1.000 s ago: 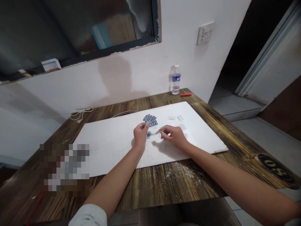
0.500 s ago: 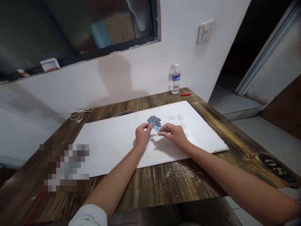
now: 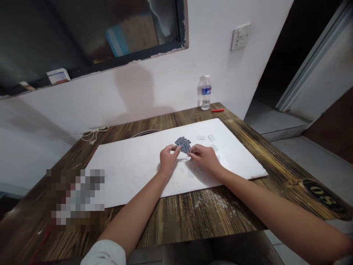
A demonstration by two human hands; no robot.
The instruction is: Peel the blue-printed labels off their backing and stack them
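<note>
Above the white board [image 3: 132, 162] I see a small fan of dark blue patterned cards [image 3: 183, 143]. My left hand [image 3: 167, 159] pinches the fan's lower left side between thumb and fingers. On the other side my right hand [image 3: 205, 158] has its thumb and fingertips closed at the fan's lower right edge. Several small pale cards [image 3: 200, 137] lie on the board beyond and beside my right hand; some are partly hidden by it.
At the back of the wooden table [image 3: 239, 138] stand a water bottle [image 3: 206, 94] and, lying beside it, a red stick [image 3: 217, 110]. A white cord [image 3: 95, 134] lies at the back left. A pixelated patch covers things at the front left.
The lighter blue framework of a card seen between my hands no longer shows; the fan now reaches my right fingertips. The fan has shifted slightly right, and both hands have barely moved.
</note>
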